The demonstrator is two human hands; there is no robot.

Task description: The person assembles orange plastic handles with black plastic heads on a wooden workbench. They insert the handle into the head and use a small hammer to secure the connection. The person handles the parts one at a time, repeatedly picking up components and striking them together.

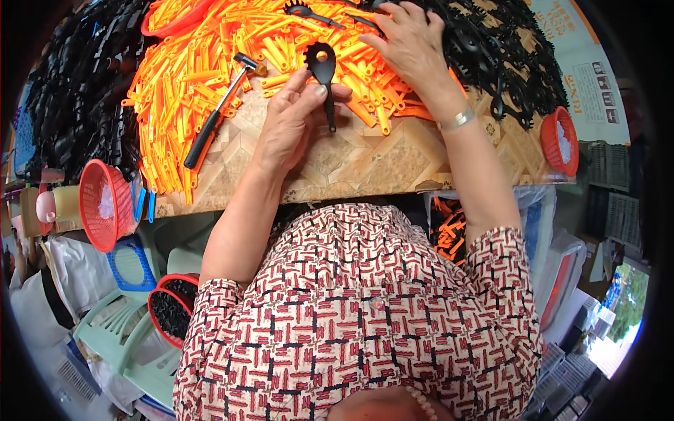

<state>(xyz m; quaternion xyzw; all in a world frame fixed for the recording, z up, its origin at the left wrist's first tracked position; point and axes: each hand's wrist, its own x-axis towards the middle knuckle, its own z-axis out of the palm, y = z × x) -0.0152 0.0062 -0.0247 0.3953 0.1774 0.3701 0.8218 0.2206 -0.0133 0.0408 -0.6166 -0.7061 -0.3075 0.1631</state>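
My left hand (291, 116) is closed on a black spaghetti server head (322, 67), pinched between thumb and fingers. It stands upright, its toothed, holed end up and its short stem down. My right hand (413, 52) reaches out over the far side of the table, fingers apart, with nothing visible in it. Beneath and left of it spreads a heap of orange plastic handles (186, 105). More black utensil heads (484, 45) are piled just right of that hand. Another black spaghetti server head (303, 10) lies on the orange heap.
A hammer (217, 112) lies at the left of the heap. Black parts (84, 84) cover the far left. Red baskets stand at the table's left edge (95, 210) and right edge (551, 144). Below left are a green chair (116, 323) and a red tub (161, 288) of black pieces.
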